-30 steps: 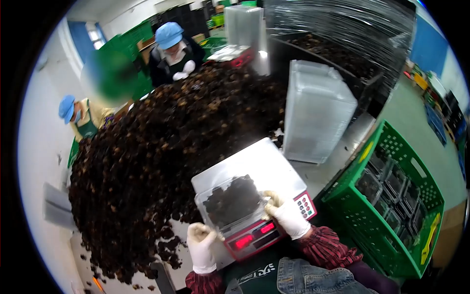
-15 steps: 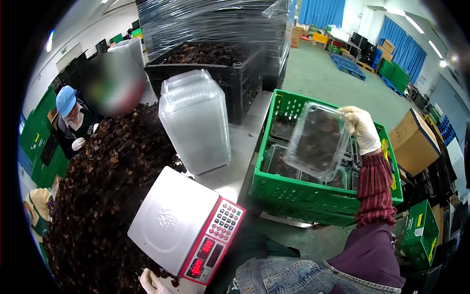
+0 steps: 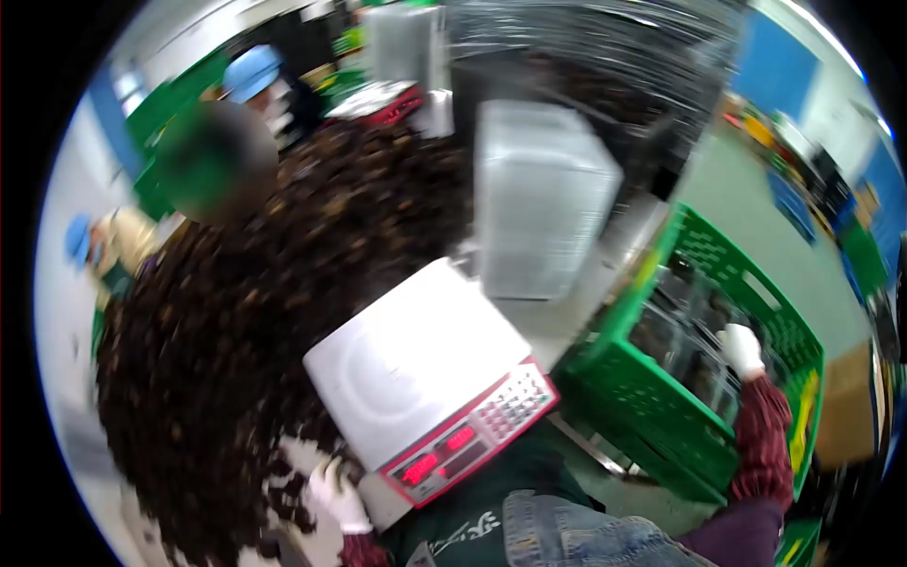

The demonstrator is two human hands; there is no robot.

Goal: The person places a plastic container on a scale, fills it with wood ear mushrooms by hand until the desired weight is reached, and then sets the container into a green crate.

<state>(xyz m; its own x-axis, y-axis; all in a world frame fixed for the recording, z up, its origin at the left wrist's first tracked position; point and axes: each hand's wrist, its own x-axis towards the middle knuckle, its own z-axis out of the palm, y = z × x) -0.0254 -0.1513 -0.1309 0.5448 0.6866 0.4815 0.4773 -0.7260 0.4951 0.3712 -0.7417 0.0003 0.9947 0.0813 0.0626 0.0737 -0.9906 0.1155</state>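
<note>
Gloved in white, my right hand point(image 3: 743, 351) reaches down into the green crate point(image 3: 666, 397), against clear lidded boxes point(image 3: 702, 373) with dark contents; its fingers are blurred. My left hand point(image 3: 338, 498), also gloved, lies at the edge of the dark heap point(image 3: 217, 350), just below the scale point(image 3: 416, 354), with its fingers apart and nothing visible in them. The scale's plate is bare and its red display is lit but smeared. Beyond the scale stands a tall stack of clear plastic containers point(image 3: 539, 203).
Two people in blue caps, one behind the heap point(image 3: 283, 94) and one at the left point(image 3: 118, 241), are nearby. A second scale point(image 3: 378, 102) sits past the heap. A film-wrapped stack point(image 3: 605, 33) stands behind the containers; a cardboard box point(image 3: 844, 406) is at the right.
The view has turned left. My right hand has lowered the clear box it held into the crate. More of my left hand shows, beside the scale.
</note>
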